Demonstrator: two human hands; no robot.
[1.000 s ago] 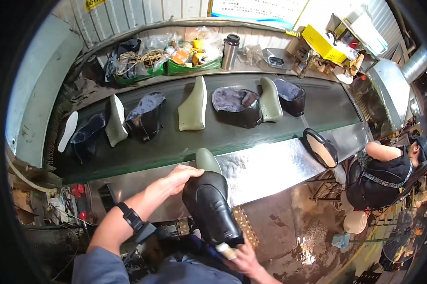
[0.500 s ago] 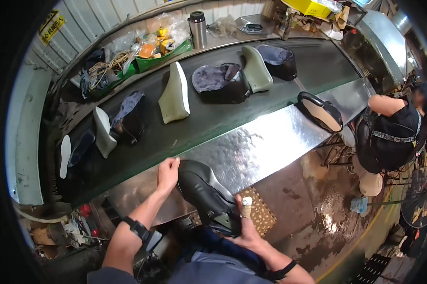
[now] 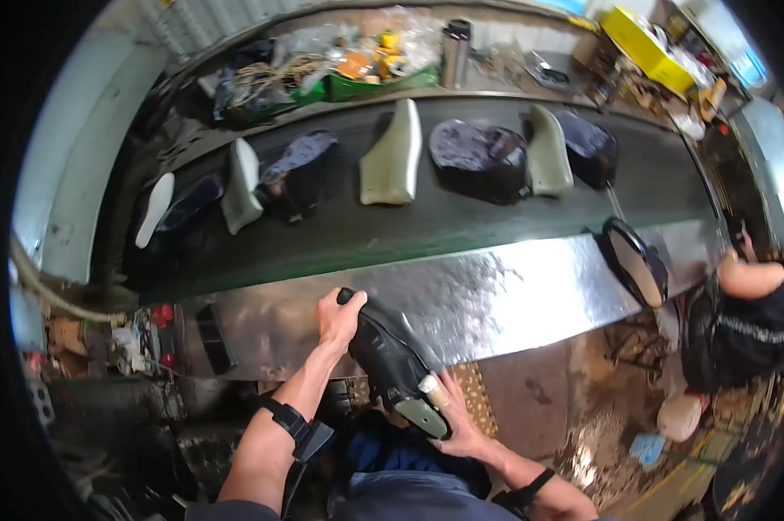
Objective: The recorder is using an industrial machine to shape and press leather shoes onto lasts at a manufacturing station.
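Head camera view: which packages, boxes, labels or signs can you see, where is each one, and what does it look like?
Yellow box: far right behind the belt, rectangular, bright yellow.
Green tray: behind the belt near the middle, low, green, filled with orange and yellow items.
Clear plastic bag: behind the tray, crumpled, see-through.
Steel flask: right of the tray, upright cylinder, dark cap.
No readable label or screen shows.

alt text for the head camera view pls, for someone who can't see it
A person's left hand and right hand hold a black shoe upper on a last at a shiny metal bench. Beyond it, a dark conveyor belt carries more lasts and uppers.
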